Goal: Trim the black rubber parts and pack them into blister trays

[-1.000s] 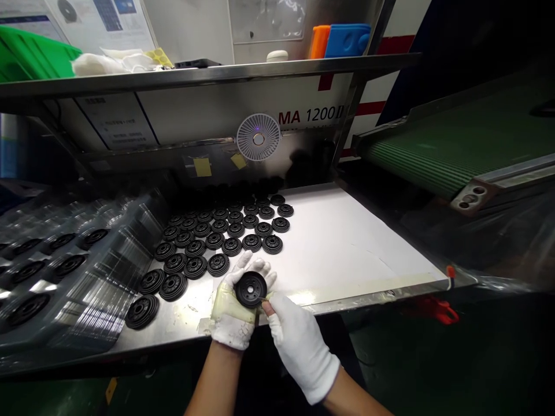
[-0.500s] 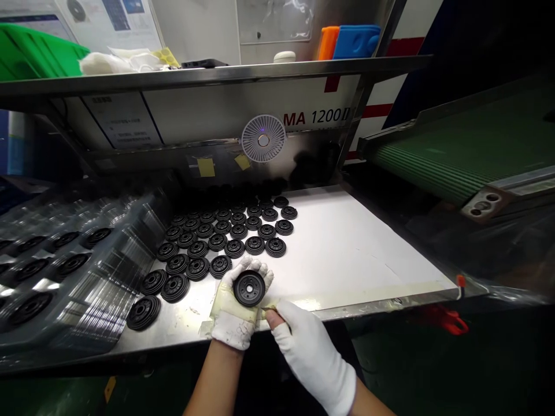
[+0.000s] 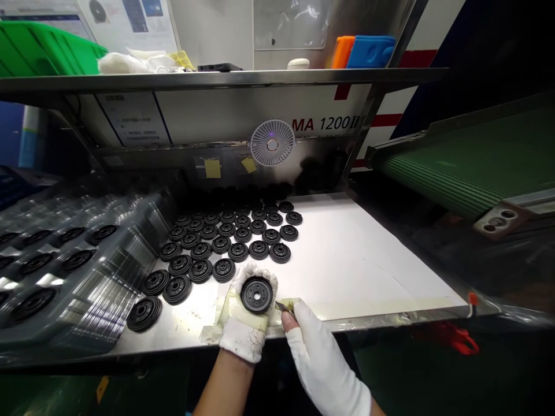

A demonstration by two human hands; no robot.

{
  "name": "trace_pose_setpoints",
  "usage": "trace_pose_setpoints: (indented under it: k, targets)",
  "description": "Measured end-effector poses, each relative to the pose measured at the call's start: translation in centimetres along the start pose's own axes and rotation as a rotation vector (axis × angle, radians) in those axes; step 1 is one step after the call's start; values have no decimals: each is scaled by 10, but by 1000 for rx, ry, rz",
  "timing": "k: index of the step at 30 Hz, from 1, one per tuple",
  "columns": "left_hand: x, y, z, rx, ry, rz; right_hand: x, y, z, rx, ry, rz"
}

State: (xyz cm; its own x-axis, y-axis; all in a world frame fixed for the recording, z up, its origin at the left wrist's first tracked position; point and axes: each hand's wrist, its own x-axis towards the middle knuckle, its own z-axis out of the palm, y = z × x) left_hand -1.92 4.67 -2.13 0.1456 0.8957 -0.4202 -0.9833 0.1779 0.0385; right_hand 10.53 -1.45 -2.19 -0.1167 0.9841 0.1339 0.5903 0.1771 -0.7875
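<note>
Black ribbed rubber disc [image 3: 256,294] w/ central hole, resting on tape-wrapped palm of L gloved hand [image 3: 245,329], fingers curled up behind rim. R cotton-gloved hand [image 3: 321,361] pinching small steel blade [image 3: 282,307] just beside disc edge; matching discs [image 3: 221,244] in rows on white sheet [image 3: 359,260]

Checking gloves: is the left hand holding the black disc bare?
No, the left hand wears a taped white glove under the black disc.
</note>
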Motion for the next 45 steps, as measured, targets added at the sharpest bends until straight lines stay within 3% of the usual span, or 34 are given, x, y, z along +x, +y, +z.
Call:
trace_pose_setpoints:
  k: [7, 12, 16, 21, 24, 27, 33, 35, 40, 45]
  targets:
    - [-6, -7, 4, -11, 37, 31, 2, -3, 13, -151, -38, 17]
    - [-11, -9, 8, 78, 101, 58, 1, -2, -6, -74, -140, 18]
    - [-16, -13, 10, 169, 157, 6, 0, 5, -23, -6, -108, 46]
    - [-28, -24, -5, 303, 27, -11, -3, 3, -29, 13, -86, -47]
    - [-36, -29, -21, 491, -36, 78, -1, -4, -30, 49, -139, -174]
    - [-42, -31, -34, 645, -80, 158, 1, -9, -38, 80, -170, -192]
    - [-52, -23, -39, 672, -65, 210, -5, -9, -55, 12, 56, -179]
    - [-57, -20, -33, 684, -72, 238, -7, -9, -57, -7, 55, -203]
    - [-71, -17, -14, 740, -84, 325, -8, -15, -55, -32, 78, -504]
    - [-70, -17, -23, 842, -74, 425, -11, -20, -54, -187, 181, -611]
